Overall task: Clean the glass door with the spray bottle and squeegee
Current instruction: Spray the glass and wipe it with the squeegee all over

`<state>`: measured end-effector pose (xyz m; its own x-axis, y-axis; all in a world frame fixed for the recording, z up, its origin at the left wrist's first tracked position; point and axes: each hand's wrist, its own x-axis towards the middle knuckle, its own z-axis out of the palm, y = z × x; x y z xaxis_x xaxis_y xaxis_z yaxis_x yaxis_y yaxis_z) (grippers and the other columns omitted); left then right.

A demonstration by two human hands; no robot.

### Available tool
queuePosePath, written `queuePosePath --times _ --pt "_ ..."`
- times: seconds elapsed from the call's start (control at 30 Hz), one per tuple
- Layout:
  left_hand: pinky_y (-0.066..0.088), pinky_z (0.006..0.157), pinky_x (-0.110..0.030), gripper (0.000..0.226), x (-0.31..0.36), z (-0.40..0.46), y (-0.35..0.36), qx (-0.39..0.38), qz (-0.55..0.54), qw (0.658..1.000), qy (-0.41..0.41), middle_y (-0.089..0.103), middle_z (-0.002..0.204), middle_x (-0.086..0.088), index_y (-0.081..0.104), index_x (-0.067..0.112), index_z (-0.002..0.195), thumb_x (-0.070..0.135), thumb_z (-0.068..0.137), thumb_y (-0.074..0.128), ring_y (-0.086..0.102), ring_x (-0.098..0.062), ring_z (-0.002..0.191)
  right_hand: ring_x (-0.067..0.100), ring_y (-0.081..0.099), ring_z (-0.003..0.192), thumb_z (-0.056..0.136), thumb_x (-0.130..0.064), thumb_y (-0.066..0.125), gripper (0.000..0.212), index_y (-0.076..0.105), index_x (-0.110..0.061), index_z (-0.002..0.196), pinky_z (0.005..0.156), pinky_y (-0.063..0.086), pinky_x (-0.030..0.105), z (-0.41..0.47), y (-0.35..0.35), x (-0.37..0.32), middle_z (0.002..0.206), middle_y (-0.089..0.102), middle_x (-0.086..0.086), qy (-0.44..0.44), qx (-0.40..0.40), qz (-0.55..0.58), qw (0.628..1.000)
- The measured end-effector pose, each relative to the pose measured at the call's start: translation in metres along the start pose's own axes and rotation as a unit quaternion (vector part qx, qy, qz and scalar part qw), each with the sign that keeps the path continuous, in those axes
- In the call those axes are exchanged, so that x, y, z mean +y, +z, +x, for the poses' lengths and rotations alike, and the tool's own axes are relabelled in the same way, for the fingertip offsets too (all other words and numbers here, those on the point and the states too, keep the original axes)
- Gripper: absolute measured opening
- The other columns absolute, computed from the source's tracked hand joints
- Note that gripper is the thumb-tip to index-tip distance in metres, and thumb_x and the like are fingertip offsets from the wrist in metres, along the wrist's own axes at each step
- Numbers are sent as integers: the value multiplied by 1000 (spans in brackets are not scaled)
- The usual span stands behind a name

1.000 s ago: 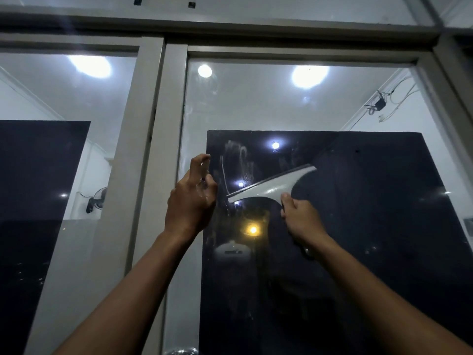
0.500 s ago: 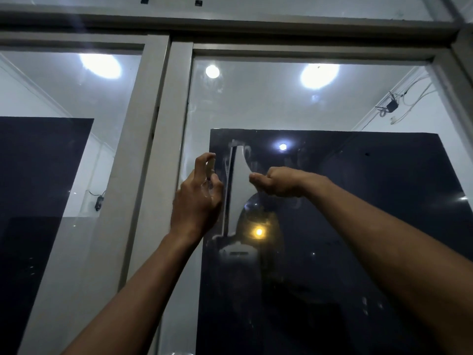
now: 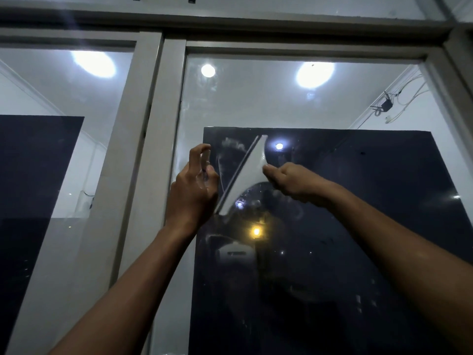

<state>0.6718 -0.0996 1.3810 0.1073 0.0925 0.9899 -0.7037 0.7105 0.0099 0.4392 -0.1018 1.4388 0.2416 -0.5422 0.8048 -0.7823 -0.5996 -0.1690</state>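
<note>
The glass door (image 3: 294, 103) fills the view, its right pane set in a pale frame (image 3: 163, 111) with a dark panel (image 3: 371, 226) behind the lower glass and ceiling lights mirrored above. The right hand (image 3: 291, 181) grips the handle of the white squeegee (image 3: 245, 175), which lies steeply tilted on the pane, its rubber edge facing left and its lower tip just beside the left hand (image 3: 192, 190). That hand is raised near the frame with its fingers curled round a small clear spray bottle (image 3: 204, 175), forefinger lifted over the top; the bottle is mostly hidden and hard to make out. Smears and wet streaks show on the glass left of and below the blade. The squeegee looks light and stiff, with a soft edge that only wipes clean when pressed flat and evenly, so the handle is the right place to hold it, as it is held now. The bottle looks light too, and likely slippery if wet, best held round its body with one finger free for the nozzle. The glass is hard, smooth and breakable, so firm but moderate pressure seems wise. The wiping appears to be under way, with most of the pane not yet done.
</note>
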Motion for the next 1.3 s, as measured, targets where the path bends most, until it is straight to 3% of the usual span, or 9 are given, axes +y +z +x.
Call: queuePosePath --times 0.1,0.2,0.43,0.6,0.73,0.87,1.0,1.17,1.3 --pt "44 57 -29 38 -2 1 -3 8 11 1000 2 55 85 -3 39 20 143 22 105 44 51 -8 63 16 61 74 101 -63 33 59 61 -24 67 75 44 32 20 18 -29 80 65 0 -13 -17 -61 998" --pt "36 55 -18 39 -5 0 -7 7 21 1000 6 55 89 1 39 21 144 23 105 44 50 -2 63 27 60 114 99 -69 24 65 72 -26 111 87 43 42 34 34 -41 125 67 5 -8 -32 -146 989" --pt "41 55 -18 38 -12 -5 -9 0 15 1000 8 57 90 1 38 24 144 23 106 44 53 -2 65 14 34 41 99 -66 30 59 54 -17 78 44 28 20 16 22 -14 63 46 4 110 -106 -24 988" --pt "46 61 -23 39 -12 -10 -7 -12 0 1000 2 59 95 3 37 27 143 24 105 44 59 -11 70 12 31 38 99 -68 28 64 49 -18 66 43 28 20 -21 15 15 53 42 -1 137 -97 -22 986" --pt "44 59 -20 40 -8 -9 -5 -14 0 1000 4 59 89 1 37 26 144 23 105 44 56 -4 68 21 57 75 99 -70 24 60 51 -28 66 80 49 40 -19 14 1 82 59 2 63 -31 -109 992" --pt "39 57 -17 40 -6 -5 -4 -4 -1 1000 9 59 88 0 37 24 145 23 105 44 54 -2 68 27 61 106 97 -72 19 69 72 -28 100 89 46 44 10 21 -36 123 68 5 -6 6 -184 983" --pt "42 60 -19 40 -8 -7 -4 6 4 1000 4 57 95 4 39 23 144 22 105 45 54 -7 68 29 58 116 98 -71 18 71 68 -25 119 90 45 45 38 28 -54 135 61 9 16 -14 -201 979" --pt "44 62 -21 39 -14 -16 -5 -14 -4 1000 -6 63 89 -4 37 23 144 22 106 42 62 -17 71 14 46 51 100 -66 26 61 54 -18 77 50 34 26 19 30 -27 67 52 2 121 -48 -29 991" --pt "44 58 -22 39 -15 -23 -9 -14 -9 1000 -8 61 86 -4 37 24 144 21 106 42 60 -13 68 14 41 45 101 -66 22 65 52 -15 74 42 31 20 -20 35 1 67 51 5 152 -62 -4 986"
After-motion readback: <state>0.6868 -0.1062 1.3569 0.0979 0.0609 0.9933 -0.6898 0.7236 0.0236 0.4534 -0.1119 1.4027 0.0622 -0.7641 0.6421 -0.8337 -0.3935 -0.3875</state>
